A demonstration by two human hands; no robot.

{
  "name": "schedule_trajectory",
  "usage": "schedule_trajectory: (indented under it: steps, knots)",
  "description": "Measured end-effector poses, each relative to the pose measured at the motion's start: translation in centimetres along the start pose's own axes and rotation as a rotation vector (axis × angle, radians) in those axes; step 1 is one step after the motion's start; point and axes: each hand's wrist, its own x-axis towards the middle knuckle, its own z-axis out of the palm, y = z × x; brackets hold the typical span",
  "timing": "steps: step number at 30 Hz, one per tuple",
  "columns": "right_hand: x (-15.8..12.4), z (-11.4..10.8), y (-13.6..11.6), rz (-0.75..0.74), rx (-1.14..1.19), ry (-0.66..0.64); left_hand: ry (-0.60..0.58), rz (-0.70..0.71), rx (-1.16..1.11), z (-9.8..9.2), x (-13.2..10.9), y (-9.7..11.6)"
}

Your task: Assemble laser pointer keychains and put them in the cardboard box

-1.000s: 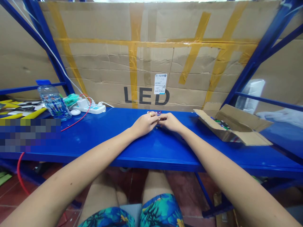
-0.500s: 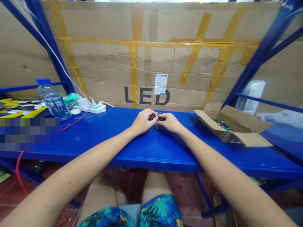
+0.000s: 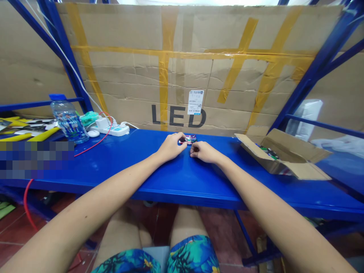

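My left hand [image 3: 171, 147] has its thumb and fingers curled around one end of a small bundle of shiny, multicoloured pieces [image 3: 191, 138]. Red, green and purple show in the bundle, but it is too small for me to tell its kind. Just to the right and nearer to me, my right hand [image 3: 207, 152] is closed, its fingertips pinched together. Whatever those fingertips hold, if anything, is hidden. Both hands are low over the blue table [image 3: 170, 178].
At the right, an open cardboard box [image 3: 284, 167] contains small coloured pieces [image 3: 269, 152]. A water bottle [image 3: 71, 123], a white power strip [image 3: 118, 131] and a red cable [image 3: 98, 140] occupy the left. A large cardboard sheet [image 3: 136, 83] marked LED stands behind the table.
My right hand has drawn away from the bundle, slightly right and towards me, with its fingers curled in. More of the bundle shows now; my left hand stays at it.
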Motion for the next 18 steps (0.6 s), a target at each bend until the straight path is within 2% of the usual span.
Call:
schedule_trajectory:
  steps: [4, 6, 11, 18]
  knots:
    - [0.00, -0.53, -0.05, -0.051, 0.133, 0.277, -0.026, 0.009, 0.025, -0.04, -0.07, -0.12]
    - [0.01, -0.62, -0.18, -0.096, 0.237, 0.349, -0.049, 0.032, 0.031, 0.00, -0.11, -0.16]
    - [0.02, -0.31, -0.41, -0.189, 0.333, 0.334, -0.101, 0.111, 0.050, 0.14, -0.19, -0.01]
    - [-0.11, -0.38, -0.47, -0.285, 0.208, 0.345, -0.141, 0.137, 0.074, 0.00, -0.32, 0.33]
